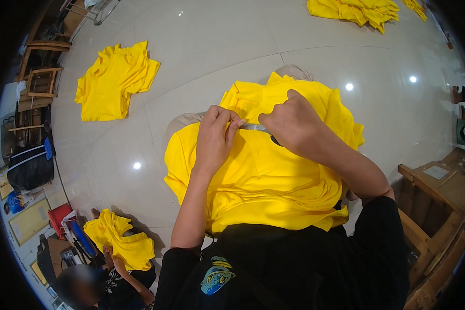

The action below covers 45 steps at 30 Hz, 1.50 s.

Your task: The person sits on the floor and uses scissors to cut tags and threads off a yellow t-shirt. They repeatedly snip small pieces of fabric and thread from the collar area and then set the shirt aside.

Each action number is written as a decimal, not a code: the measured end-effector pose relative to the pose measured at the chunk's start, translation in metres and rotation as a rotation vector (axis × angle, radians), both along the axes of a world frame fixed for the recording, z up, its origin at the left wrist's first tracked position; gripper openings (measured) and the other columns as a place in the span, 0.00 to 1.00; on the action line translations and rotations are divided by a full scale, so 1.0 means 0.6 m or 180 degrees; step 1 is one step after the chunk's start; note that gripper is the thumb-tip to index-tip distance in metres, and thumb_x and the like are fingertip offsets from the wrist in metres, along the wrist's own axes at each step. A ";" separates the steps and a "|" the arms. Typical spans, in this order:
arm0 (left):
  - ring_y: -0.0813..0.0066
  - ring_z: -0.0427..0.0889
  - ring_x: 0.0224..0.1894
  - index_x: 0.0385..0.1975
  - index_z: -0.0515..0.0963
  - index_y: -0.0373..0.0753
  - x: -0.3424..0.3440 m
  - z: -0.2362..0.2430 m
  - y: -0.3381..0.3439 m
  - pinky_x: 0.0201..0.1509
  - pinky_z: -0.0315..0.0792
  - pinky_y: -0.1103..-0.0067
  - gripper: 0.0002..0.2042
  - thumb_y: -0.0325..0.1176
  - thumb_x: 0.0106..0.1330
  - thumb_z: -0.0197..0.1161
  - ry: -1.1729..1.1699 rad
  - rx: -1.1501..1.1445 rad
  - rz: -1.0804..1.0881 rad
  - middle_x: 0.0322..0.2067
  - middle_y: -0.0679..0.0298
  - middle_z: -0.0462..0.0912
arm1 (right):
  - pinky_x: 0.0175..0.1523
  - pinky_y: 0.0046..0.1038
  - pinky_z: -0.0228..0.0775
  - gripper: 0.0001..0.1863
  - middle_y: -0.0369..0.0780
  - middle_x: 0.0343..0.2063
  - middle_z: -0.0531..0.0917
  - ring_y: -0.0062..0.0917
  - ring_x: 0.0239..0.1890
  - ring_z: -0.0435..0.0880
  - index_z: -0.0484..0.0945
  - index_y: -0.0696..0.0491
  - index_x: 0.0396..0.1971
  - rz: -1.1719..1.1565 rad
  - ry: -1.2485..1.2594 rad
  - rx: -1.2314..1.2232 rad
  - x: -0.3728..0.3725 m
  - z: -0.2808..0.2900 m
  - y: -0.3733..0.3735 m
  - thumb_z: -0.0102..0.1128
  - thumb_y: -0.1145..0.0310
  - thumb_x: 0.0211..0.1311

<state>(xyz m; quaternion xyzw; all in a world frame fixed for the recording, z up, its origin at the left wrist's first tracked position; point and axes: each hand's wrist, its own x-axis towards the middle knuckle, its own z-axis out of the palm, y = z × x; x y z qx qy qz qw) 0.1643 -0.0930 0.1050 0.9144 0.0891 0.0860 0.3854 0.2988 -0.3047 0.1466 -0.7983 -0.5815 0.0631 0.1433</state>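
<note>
A yellow shirt (266,165) lies spread across my lap, with more yellow cloth (248,98) bunched over my knees beyond it. My left hand (216,135) pinches thumb against fingers at the shirt's upper edge, by the tip of a metal blade. Closed in a fist, my right hand (293,126) grips a slim tool with a grey metal blade (254,127) and a black handle, which looks like scissors. The blade points left toward my left fingertips. Most of the handle is hidden under the right hand, and whatever small piece the left fingertips pinch is hard to make out.
A stack of folded yellow shirts (108,85) lies on the tiled floor ahead left, another yellow pile (354,11) far right. Lower left, another person handles a yellow shirt (120,240). Wooden frames and cardboard boxes (439,175) stand close on my right; a black bag (31,168) is far left.
</note>
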 end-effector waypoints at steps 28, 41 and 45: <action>0.65 0.82 0.42 0.50 0.82 0.32 -0.245 -0.147 0.436 0.50 0.79 0.68 0.19 0.46 0.91 0.57 0.1049 0.0408 0.2940 0.42 0.57 0.87 | 0.47 0.36 0.72 0.17 0.38 0.25 0.88 0.34 0.27 0.85 0.87 0.50 0.45 -0.1546 0.0819 -0.0214 0.058 0.058 -0.133 0.85 0.70 0.57; 0.49 0.85 0.44 0.44 0.87 0.32 -0.050 -0.006 0.005 0.52 0.79 0.64 0.11 0.36 0.78 0.73 0.0253 0.0259 0.0043 0.39 0.50 0.89 | 0.41 0.35 0.82 0.21 0.42 0.34 0.95 0.39 0.35 0.94 0.87 0.52 0.51 -0.1647 0.1987 0.1147 0.025 0.019 -0.038 0.87 0.64 0.61; 0.58 0.86 0.37 0.43 0.86 0.28 -0.016 -0.088 -0.047 0.44 0.78 0.66 0.16 0.39 0.77 0.76 0.0351 -0.0062 0.0294 0.35 0.50 0.88 | 0.47 0.35 0.85 0.22 0.44 0.38 0.96 0.41 0.40 0.96 0.87 0.52 0.53 -0.1488 0.2388 0.1547 0.004 -0.014 -0.041 0.84 0.66 0.60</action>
